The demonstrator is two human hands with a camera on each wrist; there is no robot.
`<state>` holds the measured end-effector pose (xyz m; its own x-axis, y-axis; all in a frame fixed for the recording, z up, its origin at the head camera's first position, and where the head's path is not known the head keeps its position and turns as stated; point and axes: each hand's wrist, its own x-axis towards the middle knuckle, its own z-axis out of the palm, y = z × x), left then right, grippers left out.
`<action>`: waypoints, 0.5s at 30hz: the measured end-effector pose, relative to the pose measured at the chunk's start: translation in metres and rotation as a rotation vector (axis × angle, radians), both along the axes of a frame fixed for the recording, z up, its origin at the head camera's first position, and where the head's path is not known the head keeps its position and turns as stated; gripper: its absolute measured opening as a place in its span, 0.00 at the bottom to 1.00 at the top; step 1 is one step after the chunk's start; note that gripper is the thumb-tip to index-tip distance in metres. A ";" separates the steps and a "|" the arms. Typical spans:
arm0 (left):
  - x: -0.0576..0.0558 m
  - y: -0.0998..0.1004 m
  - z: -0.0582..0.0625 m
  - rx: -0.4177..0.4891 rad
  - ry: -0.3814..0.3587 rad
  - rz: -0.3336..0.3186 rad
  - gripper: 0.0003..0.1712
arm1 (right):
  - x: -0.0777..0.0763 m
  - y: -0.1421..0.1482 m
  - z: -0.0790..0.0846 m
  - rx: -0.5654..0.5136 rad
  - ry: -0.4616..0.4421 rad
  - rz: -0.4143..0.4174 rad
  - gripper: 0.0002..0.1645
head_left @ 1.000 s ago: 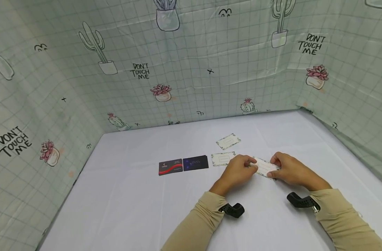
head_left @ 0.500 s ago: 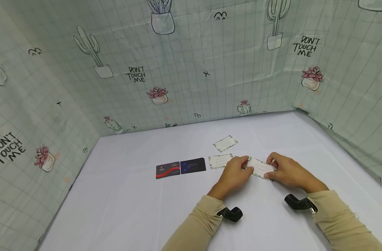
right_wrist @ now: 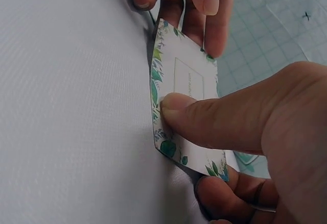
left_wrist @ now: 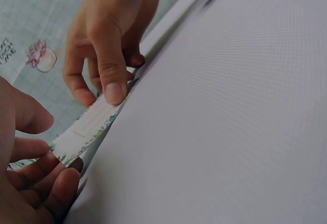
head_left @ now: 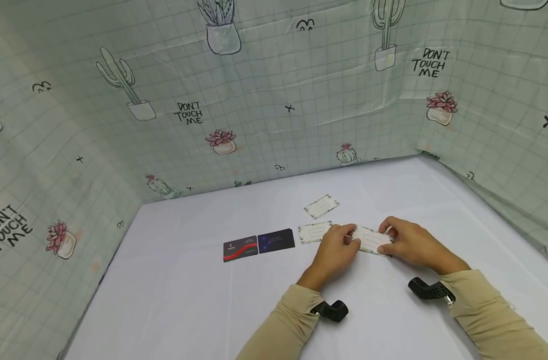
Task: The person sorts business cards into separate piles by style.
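Note:
A white business card with a green leafy border [head_left: 370, 240] is held between both hands at the right of the table in the head view. My right hand [head_left: 411, 245] pinches its right end, the thumb [right_wrist: 179, 106] flat on the printed face and other fingers behind. At the card's left end is my left hand [head_left: 334, 252], its fingertips [left_wrist: 43, 147] around the corner and partly behind the card. In the right wrist view the card [right_wrist: 173, 76] stands tilted, its lower edge close to the tablecloth. Whether more cards lie behind it, I cannot tell.
Left of my hands lie a second leafy card [head_left: 313, 231], a dark blue card pile [head_left: 276, 240] and a black card with a red wave [head_left: 240, 248]. Another leafy card [head_left: 321, 206] lies askew behind them. A cactus-print cloth [head_left: 256, 100] encloses the white table [head_left: 175, 280].
The head view has shifted slightly. Both hands keep hold of the leafy card, which has turned a little straighter. The cards on the table have not moved.

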<state>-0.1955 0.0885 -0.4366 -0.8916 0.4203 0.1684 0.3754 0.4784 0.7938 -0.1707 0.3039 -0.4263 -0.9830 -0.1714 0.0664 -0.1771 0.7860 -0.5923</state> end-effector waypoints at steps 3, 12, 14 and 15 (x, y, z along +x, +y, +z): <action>0.002 -0.002 0.000 0.014 0.007 0.010 0.20 | 0.000 -0.002 0.002 -0.013 -0.003 -0.003 0.24; 0.003 -0.004 -0.003 0.056 0.083 0.044 0.20 | -0.001 -0.002 0.003 -0.064 0.012 0.003 0.24; 0.002 -0.006 -0.004 0.059 0.107 0.066 0.19 | -0.004 -0.003 0.002 -0.077 0.028 0.003 0.25; 0.002 -0.007 -0.004 0.058 0.118 0.077 0.19 | -0.005 -0.004 0.001 -0.085 0.031 0.002 0.25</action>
<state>-0.1938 0.0813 -0.4407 -0.8934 0.3376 0.2963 0.4319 0.4642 0.7733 -0.1754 0.2996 -0.4251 -0.9798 -0.1657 0.1115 -0.1980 0.7326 -0.6512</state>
